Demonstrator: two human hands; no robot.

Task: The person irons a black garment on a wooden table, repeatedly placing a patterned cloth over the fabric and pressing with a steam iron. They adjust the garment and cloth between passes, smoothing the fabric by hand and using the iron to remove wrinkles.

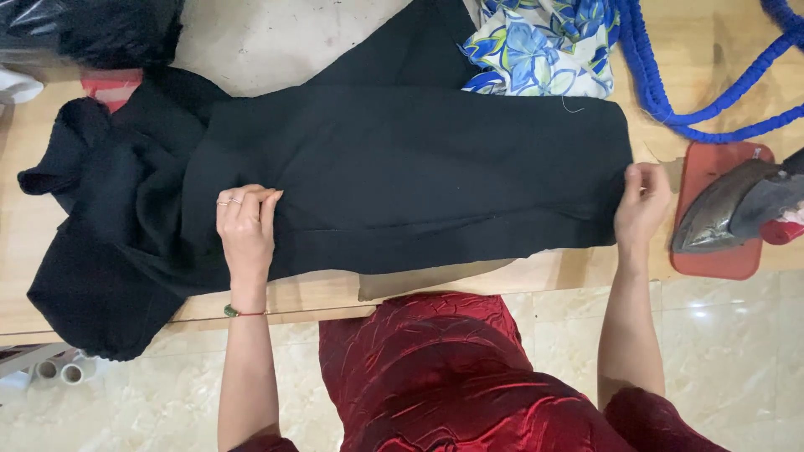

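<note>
Head view: black garment (402,176) spread flat on the table (25,226), being smoothed; left hand (245,224) presses it open-palmed, holding nothing. Right hand (641,205) pinches the garment's right edge, iron (737,209) just beyond; next likely needs a taut pull.

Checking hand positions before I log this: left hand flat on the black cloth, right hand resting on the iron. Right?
Not quite. The left hand does lie flat on the black cloth, but the right hand pinches the cloth's right edge; the iron sits untouched on its red mat. The head view shows it.
</note>
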